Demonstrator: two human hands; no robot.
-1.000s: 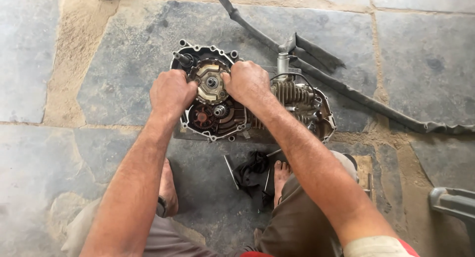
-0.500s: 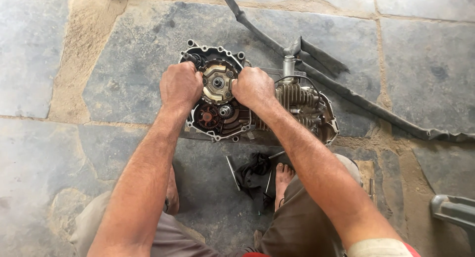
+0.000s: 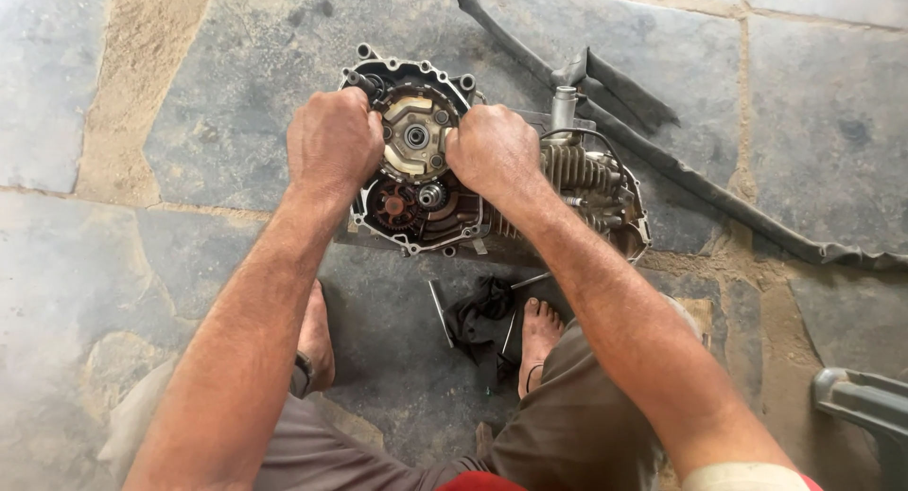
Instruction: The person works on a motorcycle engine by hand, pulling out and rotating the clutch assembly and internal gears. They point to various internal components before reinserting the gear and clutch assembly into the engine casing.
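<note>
A small motorcycle engine [image 3: 577, 184] lies on the stone floor with its side cover off. Inside the open case sits a round clutch assembly [image 3: 414, 136] above smaller gears [image 3: 397, 207]. My left hand [image 3: 333, 141] is closed on the clutch's left edge. My right hand [image 3: 494, 152] grips its right edge. Both fists press against the assembly from opposite sides. The finned cylinder [image 3: 579, 167] lies to the right of my right hand.
A long strip of black rubber [image 3: 662, 160] runs diagonally across the floor behind the engine. A black rag and thin metal tools [image 3: 473, 311] lie between my bare feet [image 3: 539, 325]. A grey metal part [image 3: 865, 406] sits at the lower right.
The view has shifted slightly, so the engine sits a little lower and more central. Both hands stay clamped on the clutch assembly, with the left fist shifted a bit.
</note>
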